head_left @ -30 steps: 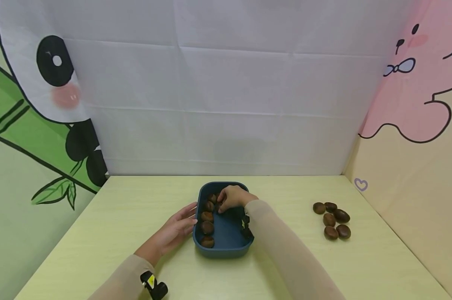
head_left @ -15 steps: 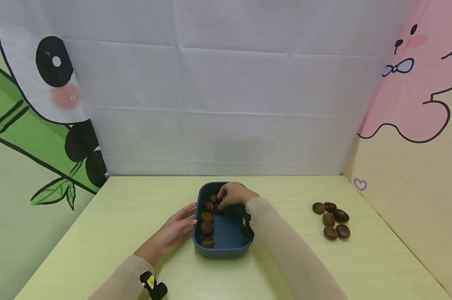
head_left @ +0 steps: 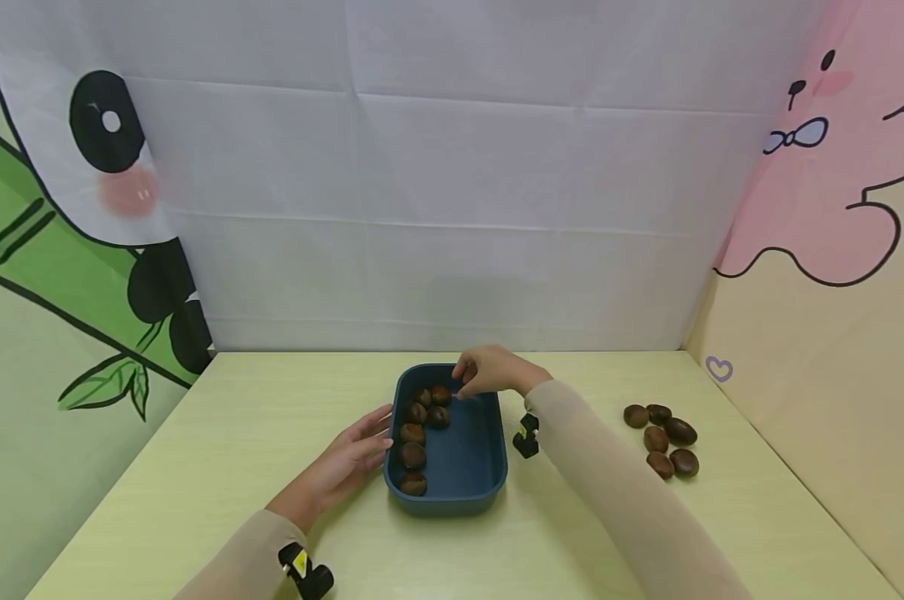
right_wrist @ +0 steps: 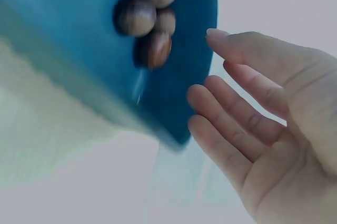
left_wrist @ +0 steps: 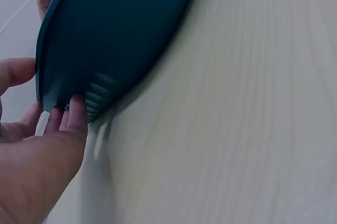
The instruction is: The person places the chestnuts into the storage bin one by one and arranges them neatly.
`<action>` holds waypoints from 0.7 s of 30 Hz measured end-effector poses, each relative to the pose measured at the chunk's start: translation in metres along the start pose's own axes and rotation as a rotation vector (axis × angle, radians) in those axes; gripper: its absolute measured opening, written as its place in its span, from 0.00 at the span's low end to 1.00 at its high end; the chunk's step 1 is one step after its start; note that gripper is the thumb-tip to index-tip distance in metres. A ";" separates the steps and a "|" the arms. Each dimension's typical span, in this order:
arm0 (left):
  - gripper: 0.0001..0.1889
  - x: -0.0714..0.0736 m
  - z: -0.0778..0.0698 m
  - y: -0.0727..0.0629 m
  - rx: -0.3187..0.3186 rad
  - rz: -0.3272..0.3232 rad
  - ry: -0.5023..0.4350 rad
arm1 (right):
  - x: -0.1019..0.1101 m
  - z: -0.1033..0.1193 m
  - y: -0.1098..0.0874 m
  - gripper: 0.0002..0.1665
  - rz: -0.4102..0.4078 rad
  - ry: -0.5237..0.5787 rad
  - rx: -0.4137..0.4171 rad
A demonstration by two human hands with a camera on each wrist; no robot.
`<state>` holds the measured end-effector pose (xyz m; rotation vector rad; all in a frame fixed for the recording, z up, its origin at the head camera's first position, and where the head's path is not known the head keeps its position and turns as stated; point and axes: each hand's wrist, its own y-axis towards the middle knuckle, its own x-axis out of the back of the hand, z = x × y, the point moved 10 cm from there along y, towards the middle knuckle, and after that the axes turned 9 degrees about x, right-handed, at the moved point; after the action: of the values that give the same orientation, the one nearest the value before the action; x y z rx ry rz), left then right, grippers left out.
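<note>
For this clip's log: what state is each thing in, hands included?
Dark blue rounded-rectangular container: upright, uncovered, partly filled.
Seven glossy brown rounded nuts inside: grouped along its left side.
Six glossy brown nuts outside: clustered on the pale wood-grain table.
Left hand: touching the container's left outer wall.
Right hand: holding nothing, near the far right rim.

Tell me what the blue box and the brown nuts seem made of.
The blue box looks like moulded plastic with a satin finish: smooth walls, rounded corners, soft sheen; silicone is possible. The brown nuts look like chestnuts, perhaps real, with glossy shells: highlights and uneven brown tones.
</note>
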<state>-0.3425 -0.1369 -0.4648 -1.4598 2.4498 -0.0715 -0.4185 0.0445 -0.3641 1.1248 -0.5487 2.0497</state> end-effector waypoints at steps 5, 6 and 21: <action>0.36 0.000 -0.001 -0.001 0.001 -0.002 0.001 | 0.014 -0.017 -0.024 0.21 -0.017 -0.012 0.002; 0.36 0.000 -0.001 -0.001 0.001 -0.004 0.001 | 0.017 -0.020 -0.030 0.21 -0.023 -0.010 0.006; 0.38 0.000 -0.001 -0.001 -0.008 -0.002 0.000 | 0.032 -0.090 -0.144 0.14 -0.078 0.003 -0.067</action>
<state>-0.3417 -0.1372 -0.4641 -1.4663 2.4514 -0.0621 -0.3689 0.2095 -0.3815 1.0871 -0.5599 1.9517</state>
